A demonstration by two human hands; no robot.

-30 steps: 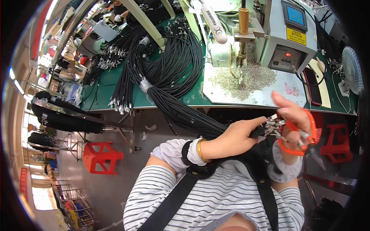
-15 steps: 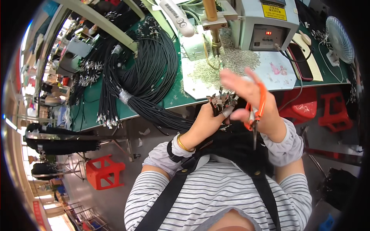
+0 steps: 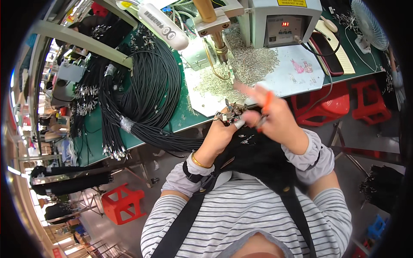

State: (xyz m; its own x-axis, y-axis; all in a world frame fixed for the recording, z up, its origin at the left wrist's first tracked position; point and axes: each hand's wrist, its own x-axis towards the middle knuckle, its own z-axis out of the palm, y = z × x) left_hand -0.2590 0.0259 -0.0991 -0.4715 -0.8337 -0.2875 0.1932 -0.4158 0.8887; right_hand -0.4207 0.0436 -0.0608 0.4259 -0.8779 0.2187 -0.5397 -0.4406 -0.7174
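My left hand (image 3: 220, 136) is closed round a bunch of black cables, their flat metal connector ends (image 3: 232, 113) sticking up past the thumb. A white wrap covers that thumb's tip. My right hand (image 3: 278, 120) is just right of the bunch, its fingers smeared by motion. Hanging in its grip are orange-handled scissors (image 3: 267, 102), their blades blurred and hard to make out. The right thumb is close to the connectors; whether it touches them I cannot tell. Loose metal pieces (image 3: 246, 139) lie on my black apron (image 3: 266, 163) below.
A coil of black cables (image 3: 157, 86) covers the left of the green bench, its tail running toward my lap. Ahead, a press-like machine (image 3: 219, 45) stands over small metal pins (image 3: 254, 64) on a white board (image 3: 292, 56). A grey control box (image 3: 284, 26), phone (image 3: 327, 53) and fan (image 3: 370, 23) sit right.
My right hand has come left and down toward the connectors, and the scissors have swung with it. The whole view has shifted slightly. My left hand keeps its hold on the cables.
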